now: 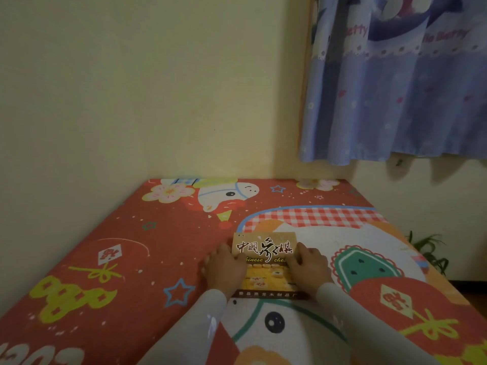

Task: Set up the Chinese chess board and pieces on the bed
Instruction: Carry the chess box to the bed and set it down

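Observation:
A flat Chinese chess box (264, 248), tan and yellow with black characters and pictures of pieces on its lid, lies closed on the bed (126, 259) a little right of the middle. My left hand (224, 270) grips the box's left side, fingers curled over the lid's edge. On the right side my right hand (308, 264) holds it the same way. The hands cover both side edges of the box. No board or loose pieces are in sight.
The bed has a red cartoon-print sheet and fills the lower view. A cream wall runs along its left and far sides. A blue curtain (395, 88) hangs at the upper right. A green plant (432, 251) stands past the bed's right edge.

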Demonstrator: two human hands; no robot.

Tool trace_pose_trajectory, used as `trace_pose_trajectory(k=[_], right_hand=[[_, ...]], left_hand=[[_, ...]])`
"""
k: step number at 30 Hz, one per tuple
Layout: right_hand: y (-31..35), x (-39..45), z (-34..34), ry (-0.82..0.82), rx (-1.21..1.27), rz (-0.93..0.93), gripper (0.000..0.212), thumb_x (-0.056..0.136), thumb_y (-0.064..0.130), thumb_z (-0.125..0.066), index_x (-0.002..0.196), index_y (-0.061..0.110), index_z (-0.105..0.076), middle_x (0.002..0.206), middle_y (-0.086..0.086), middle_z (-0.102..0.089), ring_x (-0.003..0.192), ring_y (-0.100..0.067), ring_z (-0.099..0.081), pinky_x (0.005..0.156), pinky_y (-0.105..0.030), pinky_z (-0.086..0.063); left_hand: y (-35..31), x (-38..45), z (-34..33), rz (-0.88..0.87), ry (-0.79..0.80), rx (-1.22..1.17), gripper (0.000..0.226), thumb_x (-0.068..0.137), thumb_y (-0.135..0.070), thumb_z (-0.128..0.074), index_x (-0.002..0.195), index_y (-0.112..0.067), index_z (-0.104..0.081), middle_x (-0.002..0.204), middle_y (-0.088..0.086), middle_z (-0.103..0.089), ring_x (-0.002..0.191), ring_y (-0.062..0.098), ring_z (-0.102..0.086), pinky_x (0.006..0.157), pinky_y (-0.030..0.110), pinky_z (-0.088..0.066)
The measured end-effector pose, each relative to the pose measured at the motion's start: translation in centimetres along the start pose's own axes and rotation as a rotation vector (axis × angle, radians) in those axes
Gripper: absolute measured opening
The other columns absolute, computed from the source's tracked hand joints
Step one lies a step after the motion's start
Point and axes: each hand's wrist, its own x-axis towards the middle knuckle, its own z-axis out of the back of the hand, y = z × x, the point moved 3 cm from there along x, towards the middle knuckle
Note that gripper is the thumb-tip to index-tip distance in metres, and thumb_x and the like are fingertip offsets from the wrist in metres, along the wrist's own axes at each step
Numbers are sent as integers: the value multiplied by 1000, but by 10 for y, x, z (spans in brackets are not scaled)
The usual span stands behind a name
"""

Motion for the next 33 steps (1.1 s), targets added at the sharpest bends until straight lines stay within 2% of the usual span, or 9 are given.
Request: trace_pose_trajectory(k=[3,7,10,13,19,25,28,31,33], right_hand=[[-2,1,-3,-10,7,-19,22,95,44,-40,87,24,-44,97,-1,-54,95,-23,-50,90,-43,-45],[-2,-5,-3,-67,85,-33,26,96,47,-39,98,22,-47,98,1,-58,92,-19,-56,87,-39,-50],[-2,-11,-11,-40,179,-17,29,98,45,-37,95,20,-51,94,3,-61,87,-14,-60,84,-38,-54],[-1,-14,-14,-19,246,-11,27,98,43,-35,103,19,-48,102,-1,-58,93,-16,-57,89,-42,-51],[21,-19,3,-71,340,-21,31,96,45,-41,115,21,-47,132,-8,-36,120,-29,-40,104,-45,-38],[51,-24,19,-125,221,19,36,94,49,-39,118,23,-47,131,-10,-36,122,-33,-36,104,-47,-32],[70,-18,9,-76,281,72,38,93,51,-40,114,20,-49,132,-10,-38,121,-31,-38,106,-47,-34],[97,-11,-10,15,358,152,21,94,40,-43,94,19,-47,123,-10,-44,111,-27,-43,101,-40,-36],[119,-6,-26,83,374,211,16,96,33,-44,91,18,-47,117,-10,-46,102,-23,-44,91,-33,-36]], left_hand=[[5,3,-4,13,53,7,26,87,-38,-45,102,-19,-54,107,2,-57,108,26,-50,98,41,-40],[3,-5,-7,-48,95,-131,17,86,-38,-41,89,-26,-53,88,-1,-65,88,27,-64,81,43,-54],[1,-13,-12,-66,141,-189,14,87,-33,-42,93,-27,-53,86,-3,-63,89,28,-65,79,43,-54],[-1,-15,-10,-75,175,-253,23,82,-30,-42,101,-33,-55,92,-6,-66,88,24,-65,82,43,-55],[-8,-23,7,15,241,-548,25,91,-12,-43,95,-29,-62,90,3,-71,84,27,-69,76,44,-56],[7,0,26,10,140,-604,24,80,-21,-43,85,-32,-64,89,9,-72,87,37,-68,76,57,-56],[23,19,47,-27,31,-531,19,81,-27,-44,75,-33,-61,92,7,-70,87,33,-66,79,52,-55],[44,41,75,-52,-47,-418,24,76,-37,-44,88,-29,-63,87,3,-71,83,30,-66,79,48,-55],[53,50,96,-43,-73,-353,27,71,-30,-47,90,-25,-65,84,-1,-70,81,26,-66,78,44,-54]])
